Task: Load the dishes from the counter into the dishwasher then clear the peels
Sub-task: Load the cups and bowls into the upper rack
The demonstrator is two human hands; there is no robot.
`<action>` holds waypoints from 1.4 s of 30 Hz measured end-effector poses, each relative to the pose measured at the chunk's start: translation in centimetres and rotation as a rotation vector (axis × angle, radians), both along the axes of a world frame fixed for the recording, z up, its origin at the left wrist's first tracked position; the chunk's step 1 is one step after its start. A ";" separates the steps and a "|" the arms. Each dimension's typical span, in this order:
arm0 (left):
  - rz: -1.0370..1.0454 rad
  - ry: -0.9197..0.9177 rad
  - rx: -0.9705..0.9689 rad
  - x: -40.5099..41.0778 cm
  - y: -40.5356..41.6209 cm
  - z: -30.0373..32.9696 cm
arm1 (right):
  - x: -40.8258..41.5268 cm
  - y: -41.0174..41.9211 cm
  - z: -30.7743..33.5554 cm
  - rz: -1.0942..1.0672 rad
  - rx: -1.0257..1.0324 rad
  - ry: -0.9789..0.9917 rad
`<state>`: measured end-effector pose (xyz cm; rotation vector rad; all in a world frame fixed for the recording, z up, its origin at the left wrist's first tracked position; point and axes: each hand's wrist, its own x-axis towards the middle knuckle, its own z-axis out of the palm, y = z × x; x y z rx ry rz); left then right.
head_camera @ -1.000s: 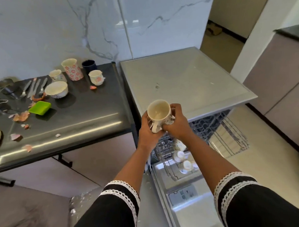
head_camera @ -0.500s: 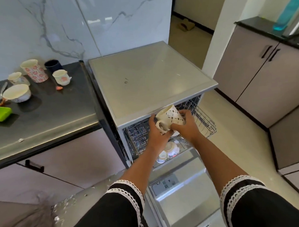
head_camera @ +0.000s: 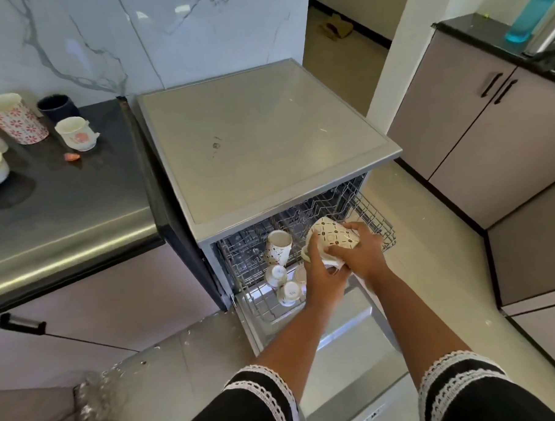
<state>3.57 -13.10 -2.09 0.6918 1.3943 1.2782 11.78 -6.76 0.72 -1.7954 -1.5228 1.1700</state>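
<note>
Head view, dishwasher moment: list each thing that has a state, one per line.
Silver dishwasher: door open, wire rack pulled out.
Wire rack: partly loaded, several cups.
White patterned mug: tipped over, held above rack.
Left hand: grips mug.
Right hand: grips mug.
White patterned cup in rack: leaning, mouth towards the camera.
Floral tumbler on counter: upright, unloaded.
Grey cabinet doors: closed.

teal bottle (head_camera: 528, 11) on the dark side counter (head_camera: 472, 31); perhaps sandals (head_camera: 336, 29) beyond the doorway.
</note>
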 end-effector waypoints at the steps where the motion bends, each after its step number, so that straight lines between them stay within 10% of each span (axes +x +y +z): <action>1: -0.003 -0.012 -0.028 0.4 0.5 -1.0 | 0.1 0.3 -0.4 -0.007 0.003 -0.024; 15: -0.334 0.155 -0.414 -1.8 7.9 -3.5 | -1.6 7.0 -4.8 -0.012 -0.131 -0.192; 28: -0.220 0.100 -0.475 -4.2 11.6 -8.9 | -4.1 13.0 -8.1 0.661 -0.030 -0.712; 42: -0.393 0.355 -0.528 -10.8 16.4 -14.6 | -5.2 15.3 -13.4 0.842 -0.008 -0.681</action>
